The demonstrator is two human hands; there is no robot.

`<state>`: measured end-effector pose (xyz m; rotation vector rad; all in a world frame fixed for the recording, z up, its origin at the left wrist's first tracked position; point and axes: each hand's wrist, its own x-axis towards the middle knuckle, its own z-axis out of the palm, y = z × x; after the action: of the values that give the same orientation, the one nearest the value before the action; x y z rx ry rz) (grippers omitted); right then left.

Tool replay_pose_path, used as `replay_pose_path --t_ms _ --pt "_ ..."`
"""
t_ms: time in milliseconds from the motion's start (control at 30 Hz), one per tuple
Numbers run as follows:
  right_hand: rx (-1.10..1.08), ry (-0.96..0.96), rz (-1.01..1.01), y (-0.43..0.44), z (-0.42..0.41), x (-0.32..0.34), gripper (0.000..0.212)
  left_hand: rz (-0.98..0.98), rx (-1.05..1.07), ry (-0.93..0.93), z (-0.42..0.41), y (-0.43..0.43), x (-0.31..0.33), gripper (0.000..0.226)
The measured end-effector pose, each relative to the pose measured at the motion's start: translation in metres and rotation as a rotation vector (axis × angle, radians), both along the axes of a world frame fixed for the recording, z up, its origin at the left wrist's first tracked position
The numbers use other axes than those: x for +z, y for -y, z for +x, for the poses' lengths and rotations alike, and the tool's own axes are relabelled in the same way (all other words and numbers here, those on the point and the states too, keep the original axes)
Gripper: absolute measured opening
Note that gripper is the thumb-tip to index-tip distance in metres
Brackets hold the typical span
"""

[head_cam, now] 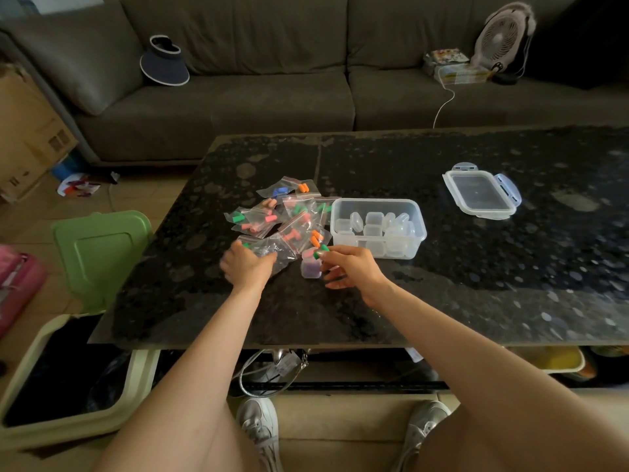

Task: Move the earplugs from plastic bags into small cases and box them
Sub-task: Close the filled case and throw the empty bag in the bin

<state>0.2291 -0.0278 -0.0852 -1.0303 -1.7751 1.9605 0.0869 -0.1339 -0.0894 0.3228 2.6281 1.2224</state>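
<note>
Several small plastic bags (272,216) with coloured earplugs lie in a heap on the dark table (476,267). My left hand (246,267) grips an empty-looking crumpled bag (277,252) at the heap's near edge. My right hand (350,267) pinches green earplugs (321,251) just above a small open case (310,265) that holds something purple. A clear plastic box (377,206) with several small translucent cases inside stands right of the heap, behind my right hand.
The box's clip lid (481,194) lies further right on the table. A bin with an open green lid (98,253) stands at the table's left. A sofa (272,97) with a visor and a fan runs along the back.
</note>
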Motion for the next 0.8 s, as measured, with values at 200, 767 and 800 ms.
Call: replay_pose_path --t_ms 200,767,800 --pt "0.049 0.011 -0.061 0.002 0.0 0.007 0.027 0.112 -0.482 -0.659 0.019 0.003 0.015 0.057" --pt "0.058 0.145 0.106 -0.008 0.012 0.03 0.049 0.26 -0.769 -0.303 0.055 -0.02 0.013 0.046" --pt "0.054 0.179 0.132 -0.009 0.012 0.032 0.049 0.263 -0.769 -0.32 0.056 -0.022 0.011 0.044"
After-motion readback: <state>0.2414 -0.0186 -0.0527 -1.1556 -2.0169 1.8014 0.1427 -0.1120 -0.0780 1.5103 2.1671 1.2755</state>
